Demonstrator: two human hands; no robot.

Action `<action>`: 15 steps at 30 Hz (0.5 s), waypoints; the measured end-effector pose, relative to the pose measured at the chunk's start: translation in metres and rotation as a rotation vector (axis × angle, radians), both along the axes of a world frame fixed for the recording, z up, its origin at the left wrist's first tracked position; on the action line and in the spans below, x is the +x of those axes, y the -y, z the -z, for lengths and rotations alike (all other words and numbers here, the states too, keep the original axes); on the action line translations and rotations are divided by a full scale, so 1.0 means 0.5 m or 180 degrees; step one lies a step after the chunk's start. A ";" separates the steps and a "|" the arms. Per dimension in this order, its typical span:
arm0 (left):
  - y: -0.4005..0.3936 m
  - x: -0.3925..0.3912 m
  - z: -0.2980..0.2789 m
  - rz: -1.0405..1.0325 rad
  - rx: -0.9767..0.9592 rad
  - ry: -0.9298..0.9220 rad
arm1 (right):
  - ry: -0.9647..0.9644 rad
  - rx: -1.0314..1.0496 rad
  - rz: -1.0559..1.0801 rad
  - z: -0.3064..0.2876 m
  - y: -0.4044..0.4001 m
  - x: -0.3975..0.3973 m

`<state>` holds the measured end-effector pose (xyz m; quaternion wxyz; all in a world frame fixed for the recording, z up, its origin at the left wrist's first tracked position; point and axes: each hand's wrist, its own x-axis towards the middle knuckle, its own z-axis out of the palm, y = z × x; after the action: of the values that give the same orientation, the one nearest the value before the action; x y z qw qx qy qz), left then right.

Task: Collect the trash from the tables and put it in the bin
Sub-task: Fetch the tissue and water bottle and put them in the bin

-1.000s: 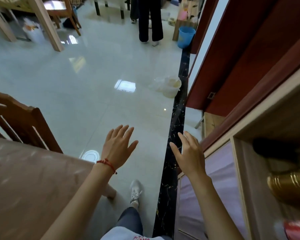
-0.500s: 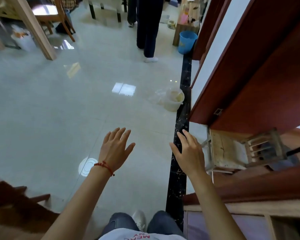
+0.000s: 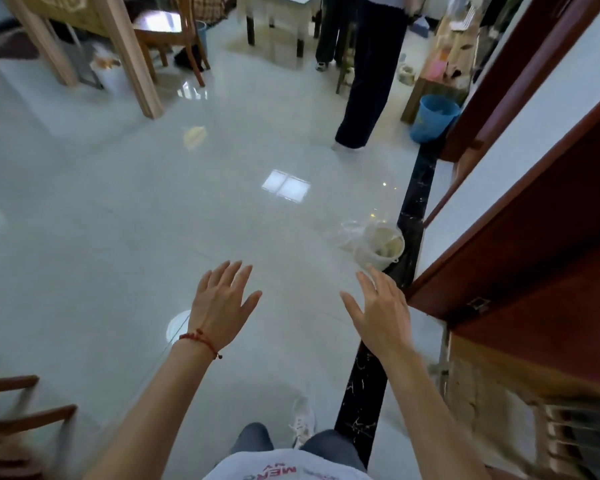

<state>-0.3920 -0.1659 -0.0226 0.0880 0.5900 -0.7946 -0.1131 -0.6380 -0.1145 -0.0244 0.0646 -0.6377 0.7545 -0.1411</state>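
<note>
Both my hands are held out over the shiny tiled floor, palms down and fingers spread. My left hand [image 3: 220, 303], with a red string bracelet at the wrist, holds nothing. My right hand [image 3: 380, 311] is empty too. A small white bin [image 3: 378, 249] lined with a clear plastic bag stands on the floor ahead of my right hand, beside a black marble strip. It has pale trash inside. A blue bin [image 3: 433, 117] stands farther off by the right wall. No table trash is in view.
A red-brown door [image 3: 534, 244] and a worn wooden stool [image 3: 499, 403] are on my right. A person in dark trousers [image 3: 371, 74] stands ahead. Wooden table legs [image 3: 129, 53] and chairs are far left; a dark chair back [image 3: 18, 420] is near left.
The view has moved forward and away from the brown table and the shelf. The white bin is nearer now. My hands stay open and empty, a little farther apart.
</note>
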 end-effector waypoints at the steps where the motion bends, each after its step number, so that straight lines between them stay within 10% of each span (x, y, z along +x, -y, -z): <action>1: 0.021 -0.008 -0.005 -0.0062 0.0027 -0.0007 | -0.0039 0.0006 -0.0074 -0.002 0.031 -0.011; 15: 0.276 0.079 -0.009 -0.1072 0.0218 -0.0036 | -0.0055 -0.0095 -0.1049 0.009 0.427 0.073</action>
<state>-0.3526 -0.3039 -0.0184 0.0899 0.7167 -0.6797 -0.1271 -0.6013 -0.3282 -0.0290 0.0709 -0.7549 0.6381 -0.1343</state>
